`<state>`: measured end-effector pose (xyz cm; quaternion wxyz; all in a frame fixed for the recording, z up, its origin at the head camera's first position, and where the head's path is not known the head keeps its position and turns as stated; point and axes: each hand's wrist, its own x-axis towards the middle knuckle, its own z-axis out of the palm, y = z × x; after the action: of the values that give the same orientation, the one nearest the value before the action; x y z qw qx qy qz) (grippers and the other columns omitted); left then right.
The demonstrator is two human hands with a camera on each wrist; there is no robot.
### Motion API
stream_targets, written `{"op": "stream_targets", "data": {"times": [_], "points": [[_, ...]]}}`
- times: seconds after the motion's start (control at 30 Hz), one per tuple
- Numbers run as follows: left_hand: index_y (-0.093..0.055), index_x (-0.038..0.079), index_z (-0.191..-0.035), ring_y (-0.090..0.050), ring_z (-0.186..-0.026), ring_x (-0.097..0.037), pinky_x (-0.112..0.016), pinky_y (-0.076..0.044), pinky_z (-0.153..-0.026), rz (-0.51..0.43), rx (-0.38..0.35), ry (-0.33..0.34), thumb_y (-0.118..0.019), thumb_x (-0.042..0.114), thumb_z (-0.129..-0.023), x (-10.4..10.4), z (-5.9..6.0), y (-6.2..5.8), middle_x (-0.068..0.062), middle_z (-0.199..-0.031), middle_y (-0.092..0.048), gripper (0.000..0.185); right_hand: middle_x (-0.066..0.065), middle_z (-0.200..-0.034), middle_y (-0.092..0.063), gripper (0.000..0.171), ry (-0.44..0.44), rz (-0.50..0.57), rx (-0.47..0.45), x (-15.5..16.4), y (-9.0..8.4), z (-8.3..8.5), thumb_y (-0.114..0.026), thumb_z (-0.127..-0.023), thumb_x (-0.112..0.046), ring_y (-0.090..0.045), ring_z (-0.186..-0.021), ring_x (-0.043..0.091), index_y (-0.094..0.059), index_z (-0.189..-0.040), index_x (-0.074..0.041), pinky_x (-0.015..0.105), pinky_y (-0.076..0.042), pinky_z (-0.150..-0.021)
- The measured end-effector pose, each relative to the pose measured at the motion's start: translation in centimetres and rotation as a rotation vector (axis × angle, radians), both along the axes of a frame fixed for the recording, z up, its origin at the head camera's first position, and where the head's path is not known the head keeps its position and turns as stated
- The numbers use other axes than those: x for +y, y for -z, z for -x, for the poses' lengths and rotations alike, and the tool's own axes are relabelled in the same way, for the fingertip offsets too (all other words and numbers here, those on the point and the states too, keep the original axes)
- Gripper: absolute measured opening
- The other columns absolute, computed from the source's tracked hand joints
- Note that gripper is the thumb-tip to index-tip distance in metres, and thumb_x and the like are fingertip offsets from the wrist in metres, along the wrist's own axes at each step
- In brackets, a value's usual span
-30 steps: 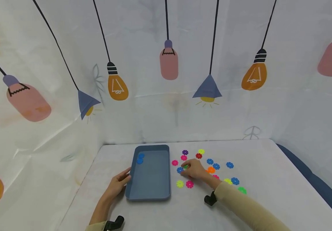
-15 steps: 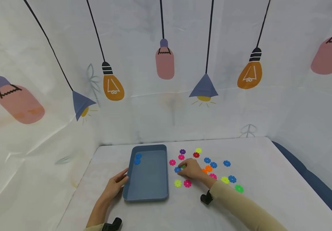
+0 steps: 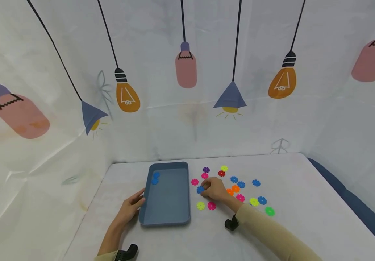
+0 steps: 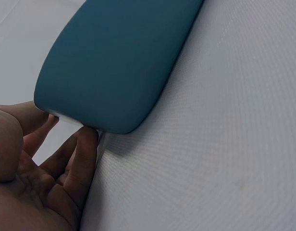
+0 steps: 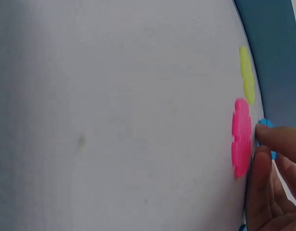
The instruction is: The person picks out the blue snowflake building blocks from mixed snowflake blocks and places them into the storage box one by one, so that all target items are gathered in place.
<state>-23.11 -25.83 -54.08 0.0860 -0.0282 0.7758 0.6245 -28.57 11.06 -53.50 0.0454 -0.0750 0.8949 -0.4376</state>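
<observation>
Sorting step in hand, by the look of it: picking a blue flower (image 3: 200, 189) off the table (image 3: 291, 224), just right of the tray (image 3: 166, 221). Right hand (image 3: 215, 189) curled, fingertips (image 5: 263, 144) pinching that flower at its edge, flower low over or on the table. Left hand (image 3: 130, 210) relaxed, fingers (image 4: 85, 154) straight against the tray's near-left corner, steadying, gripping nothing. Two blue flowers (image 3: 155, 178) already inside the tray at its far-left corner. Right of the tray, loose pieces: pink flower (image 3: 211, 206) and yellow flower (image 3: 201, 206) nearest, more blue flowers (image 3: 237, 182) farther right among orange, red, purple and green ones.

Next move, as a judgement: lifting clear of the neighbours, carrying left over the tray's right wall, letting go above the floor. Tray to be kept braced meanwhile.
</observation>
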Motion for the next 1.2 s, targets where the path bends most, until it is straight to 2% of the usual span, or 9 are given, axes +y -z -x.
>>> {"op": "stream_targets", "data": {"times": [0.2, 0.53, 0.73, 0.9, 1.2], "points": [[-0.044, 0.011, -0.147, -0.035, -0.135, -0.04, -0.053, -0.042, -0.1, -0.001, 0.003, -0.016, -0.061, 0.02, -0.097, 0.1, 0.0, 0.2, -0.027, -0.147, -0.036, 0.053, 0.003, -0.079, -0.065, 0.026, 0.016, 0.057, -0.034, -0.2, 0.0, -0.3, -0.083, -0.076, -0.01, -0.06, -0.068, 0.017, -0.071, -0.099, -0.005, 0.028, -0.055, -0.059], [-0.045, 0.012, -0.146, -0.037, -0.134, -0.041, -0.054, -0.042, -0.099, 0.014, 0.014, -0.02, -0.061, 0.02, -0.097, 0.3, -0.1, 0.5, -0.028, -0.147, -0.037, 0.052, 0.005, -0.071, -0.067, 0.025, 0.039, 0.204, -0.133, 0.1, 0.7, -0.2, -0.076, -0.083, -0.01, -0.064, -0.06, 0.02, -0.071, -0.106, -0.003, 0.03, -0.055, -0.06], [-0.045, 0.013, -0.147, -0.036, -0.135, -0.041, -0.056, -0.039, -0.101, 0.02, 0.009, -0.027, -0.061, 0.022, -0.097, 0.2, 0.0, 0.4, -0.027, -0.147, -0.037, 0.053, 0.008, -0.08, -0.068, 0.024, 0.113, 0.326, -0.231, -0.4, -0.8, -0.3, -0.075, -0.087, -0.016, -0.066, -0.069, 0.02, -0.072, -0.107, -0.004, 0.028, -0.056, -0.067], [-0.045, 0.013, -0.147, -0.036, -0.135, -0.04, -0.055, -0.04, -0.1, 0.019, 0.005, -0.033, -0.061, 0.022, -0.097, 0.3, 0.0, 0.3, -0.026, -0.147, -0.038, 0.052, 0.008, -0.083, -0.07, 0.026, 0.13, 0.388, -0.254, -0.8, -2.1, -0.3, -0.076, -0.086, -0.016, -0.068, -0.074, 0.019, -0.072, -0.108, -0.002, 0.028, -0.056, -0.07], [-0.045, 0.012, -0.147, -0.036, -0.134, -0.042, -0.056, -0.04, -0.1, 0.019, 0.011, -0.033, -0.062, 0.022, -0.097, 0.3, -0.2, 0.4, -0.028, -0.147, -0.037, 0.053, 0.01, -0.089, -0.07, 0.028, 0.139, 0.477, -0.289, -1.7, -3.0, 0.0, -0.076, -0.086, -0.013, -0.069, -0.076, 0.02, -0.07, -0.11, -0.001, 0.028, -0.057, -0.072]]}}
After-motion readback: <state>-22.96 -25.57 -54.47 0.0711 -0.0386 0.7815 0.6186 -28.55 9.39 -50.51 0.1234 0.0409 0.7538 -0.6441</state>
